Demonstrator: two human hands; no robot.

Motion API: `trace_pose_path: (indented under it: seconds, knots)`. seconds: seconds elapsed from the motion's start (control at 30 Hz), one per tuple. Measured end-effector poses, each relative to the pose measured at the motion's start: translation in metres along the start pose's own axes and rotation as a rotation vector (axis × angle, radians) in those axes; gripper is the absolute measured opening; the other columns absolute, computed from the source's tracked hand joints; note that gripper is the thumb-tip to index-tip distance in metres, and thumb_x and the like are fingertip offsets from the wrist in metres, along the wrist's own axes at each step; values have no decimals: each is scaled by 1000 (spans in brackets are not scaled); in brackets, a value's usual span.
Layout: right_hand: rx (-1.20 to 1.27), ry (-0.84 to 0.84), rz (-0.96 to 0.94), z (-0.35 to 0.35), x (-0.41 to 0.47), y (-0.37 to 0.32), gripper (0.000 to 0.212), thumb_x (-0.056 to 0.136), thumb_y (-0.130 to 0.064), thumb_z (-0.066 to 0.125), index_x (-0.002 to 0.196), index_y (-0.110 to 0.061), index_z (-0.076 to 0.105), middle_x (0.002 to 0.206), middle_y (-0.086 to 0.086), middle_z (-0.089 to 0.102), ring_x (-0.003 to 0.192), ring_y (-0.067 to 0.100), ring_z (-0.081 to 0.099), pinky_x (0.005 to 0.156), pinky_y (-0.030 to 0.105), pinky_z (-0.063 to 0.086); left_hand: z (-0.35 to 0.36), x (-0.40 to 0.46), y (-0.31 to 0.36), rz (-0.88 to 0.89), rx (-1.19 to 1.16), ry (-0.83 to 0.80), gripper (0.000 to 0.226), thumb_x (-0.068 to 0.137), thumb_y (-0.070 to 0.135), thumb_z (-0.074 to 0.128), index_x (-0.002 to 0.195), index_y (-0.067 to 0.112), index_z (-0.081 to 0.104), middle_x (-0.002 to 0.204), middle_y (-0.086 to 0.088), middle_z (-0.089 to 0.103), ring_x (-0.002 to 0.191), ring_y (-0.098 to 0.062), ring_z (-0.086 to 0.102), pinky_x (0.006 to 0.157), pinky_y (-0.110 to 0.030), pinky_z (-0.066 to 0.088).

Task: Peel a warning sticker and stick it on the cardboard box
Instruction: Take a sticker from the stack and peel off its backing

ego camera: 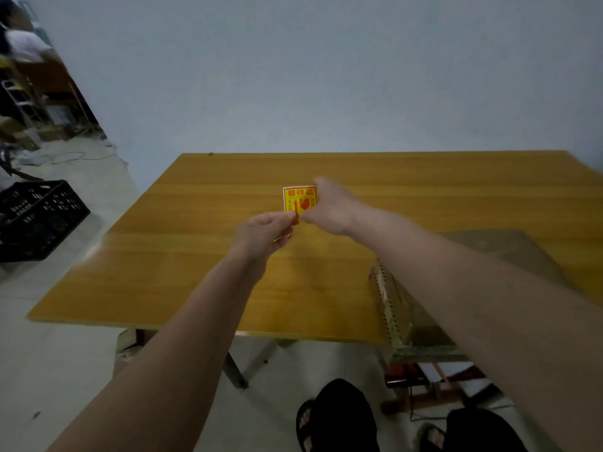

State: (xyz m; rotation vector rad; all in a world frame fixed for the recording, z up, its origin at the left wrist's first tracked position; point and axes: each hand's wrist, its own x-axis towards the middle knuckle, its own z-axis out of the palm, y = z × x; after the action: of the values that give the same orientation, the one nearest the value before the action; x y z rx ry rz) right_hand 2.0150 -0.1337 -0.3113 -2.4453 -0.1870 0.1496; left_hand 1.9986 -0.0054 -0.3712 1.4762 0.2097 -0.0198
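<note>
A yellow and red warning sticker (298,199) is held upright in the air above the middle of the wooden table (182,256). My left hand (264,234) pinches its lower edge between thumb and fingers. My right hand (329,207) grips its right side, and my fingers hide that edge. The cardboard box (509,249) lies at the table's right front corner, mostly covered by my right forearm. Whether the backing is separated from the sticker cannot be made out.
A black plastic crate (36,216) stands on the floor to the left of the table. A grey wall rises behind the table's far edge. Clutter and another person (19,40) are at the far left. My sandalled feet (336,415) are under the near edge.
</note>
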Motion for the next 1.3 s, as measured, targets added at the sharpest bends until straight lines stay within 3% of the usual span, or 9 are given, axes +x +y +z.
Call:
trace_pose_path:
  seconds: [0.07, 0.17, 0.37, 0.47, 0.57, 0.73, 0.93, 1.1, 1.3]
  knots:
    - [88, 42, 10, -19, -16, 9, 50, 81, -13, 66, 126, -3, 49, 114, 14, 64, 101, 32, 63, 87, 41, 52, 17, -16, 5, 27, -30, -59, 11, 87, 15, 64, 77, 15, 67, 76, 1, 67, 69, -8, 55, 63, -18, 45]
    - [310, 76, 20, -48, -49, 31, 42, 80, -3, 69, 118, -5, 53, 102, 19, 69, 73, 30, 67, 70, 42, 56, 49, -49, 12, 63, -9, -86, 12, 82, 16, 71, 70, 15, 66, 68, 3, 66, 65, -7, 53, 63, -19, 44]
    - [312, 166, 23, -77, -95, 68, 25, 75, -7, 77, 64, -16, 57, 73, 11, 69, 60, 19, 64, 60, 33, 54, 89, -87, 16, 98, 231, -69, 23, 71, 24, 81, 71, 14, 61, 77, -3, 64, 69, -11, 55, 65, -23, 45]
    - [376, 232, 44, -93, -116, 96, 23, 73, -10, 78, 62, -14, 59, 58, 2, 62, 49, 13, 57, 51, 25, 47, 122, -111, 10, 190, 547, -171, 57, 64, 46, 80, 109, 15, 63, 105, 2, 65, 96, -10, 60, 78, -22, 49]
    - [406, 286, 100, -107, -132, 126, 18, 73, -18, 79, 64, -14, 64, 55, 0, 64, 44, 7, 57, 49, 22, 45, 146, -134, 0, 456, 1148, -193, 92, 47, 81, 59, 123, 29, 57, 135, 2, 48, 130, -20, 38, 109, -44, 34]
    - [475, 327, 119, -117, -154, 157, 32, 76, -15, 77, 53, -13, 54, 52, 4, 59, 41, 9, 49, 44, 19, 40, 174, -142, -15, 644, 1496, -266, 84, 63, 69, 66, 134, 31, 46, 146, 6, 41, 137, -17, 32, 119, -47, 11]
    - [502, 271, 114, -114, -166, 170, 19, 83, -15, 69, 67, -7, 62, 59, 4, 58, 48, 12, 49, 48, 20, 42, 178, -106, -20, 719, 1459, -142, 53, 78, 38, 70, 127, 24, 54, 132, 1, 57, 123, -24, 46, 102, -39, 39]
    - [603, 228, 130, -104, -163, 174, 9, 86, -6, 65, 83, 2, 62, 74, 18, 67, 57, 23, 61, 52, 28, 52, 183, -84, -22, 703, 1417, -82, 43, 85, 10, 62, 127, 20, 55, 129, -3, 58, 121, -25, 46, 95, -37, 42]
    - [649, 249, 116, -87, -165, 177, 1, 84, 1, 64, 84, 2, 64, 75, 16, 68, 47, 12, 62, 46, 22, 50, 190, -123, -30, 583, 647, 40, 43, 83, -3, 48, 119, 17, 61, 112, 2, 66, 106, -11, 60, 94, -26, 50]
